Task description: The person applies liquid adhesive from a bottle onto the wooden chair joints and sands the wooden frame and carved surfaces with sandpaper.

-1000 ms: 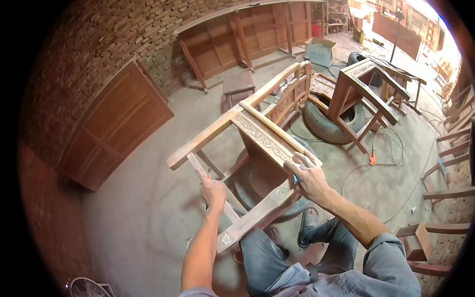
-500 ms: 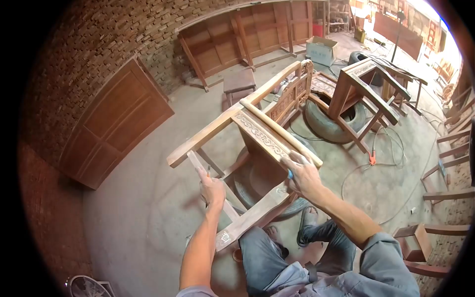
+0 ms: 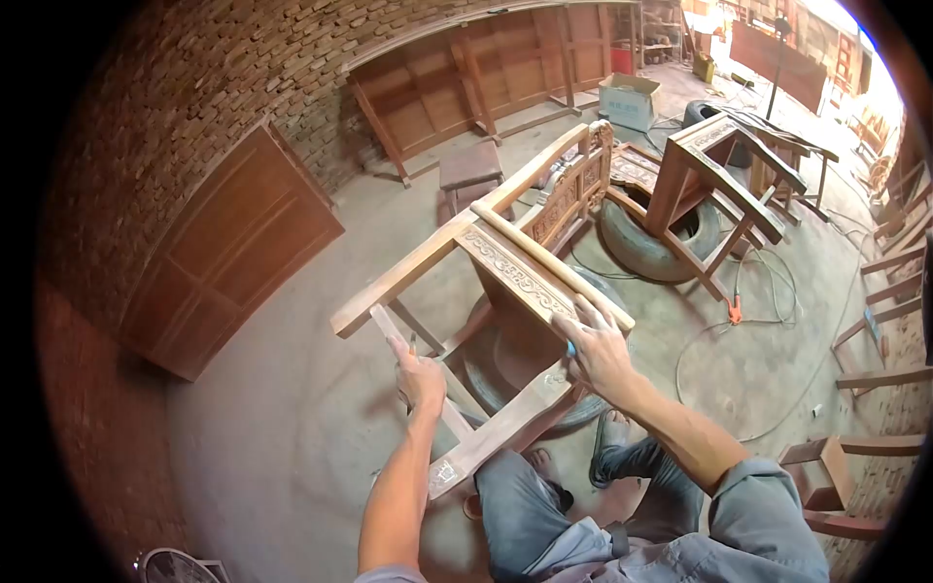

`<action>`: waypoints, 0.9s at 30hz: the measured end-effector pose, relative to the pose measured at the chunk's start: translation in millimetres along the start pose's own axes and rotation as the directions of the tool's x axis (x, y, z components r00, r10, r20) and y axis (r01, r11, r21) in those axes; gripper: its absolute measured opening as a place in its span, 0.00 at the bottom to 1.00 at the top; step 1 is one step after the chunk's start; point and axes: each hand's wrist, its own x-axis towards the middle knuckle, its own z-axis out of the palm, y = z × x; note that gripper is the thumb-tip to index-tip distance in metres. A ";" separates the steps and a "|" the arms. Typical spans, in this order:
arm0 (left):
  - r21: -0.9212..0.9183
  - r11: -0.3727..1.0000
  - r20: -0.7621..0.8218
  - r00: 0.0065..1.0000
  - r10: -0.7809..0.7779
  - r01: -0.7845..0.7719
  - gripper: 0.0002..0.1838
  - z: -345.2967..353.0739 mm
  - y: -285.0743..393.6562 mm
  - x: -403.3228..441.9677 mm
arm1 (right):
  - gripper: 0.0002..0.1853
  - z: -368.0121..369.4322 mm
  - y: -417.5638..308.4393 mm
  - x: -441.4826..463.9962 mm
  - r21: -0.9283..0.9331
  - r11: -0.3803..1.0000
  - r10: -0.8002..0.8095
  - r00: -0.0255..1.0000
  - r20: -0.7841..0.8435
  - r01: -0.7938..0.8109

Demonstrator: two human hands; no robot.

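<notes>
A pale wooden chair frame (image 3: 403, 277) lies tipped over a black tyre (image 3: 476, 364), with a carved panel (image 3: 515, 270) along its seat edge. My left hand (image 3: 420, 377) is closed around the thin crossbar between the chair's legs, and a small orange-tipped item sticks up by its fingers. Over the near end of the carved panel is my right hand (image 3: 598, 348), its fingers bent on the wood beside the rounded rail. Something small and blue shows under that palm; most of it is hidden.
Another chair frame (image 3: 714, 170) rests on a second tyre (image 3: 646, 238) at the right. A cable with an orange connector (image 3: 735, 309) lies on the floor. Behind are a stool (image 3: 469, 165), a cardboard box (image 3: 630, 102) and wooden panels (image 3: 238, 248). More chair parts (image 3: 826, 466) stand at far right.
My right hand has shifted slightly up and left along the carved panel's near end. My left hand stays on the crossbar, and the chair has barely moved.
</notes>
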 end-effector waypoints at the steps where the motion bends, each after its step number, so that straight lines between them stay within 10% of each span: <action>1: -0.004 1.000 0.003 1.000 -0.004 0.004 0.40 -0.7 2.0 -0.3 | 0.38 4.9 2.3 6.2 -0.008 1.000 -0.010 1.000 -0.014 0.010; 27: -0.022 1.000 -0.034 0.999 0.011 -0.011 0.40 7.3 -6.8 2.2 | 0.36 6.0 8.6 -2.4 -0.071 0.997 0.039 0.999 -0.001 -0.039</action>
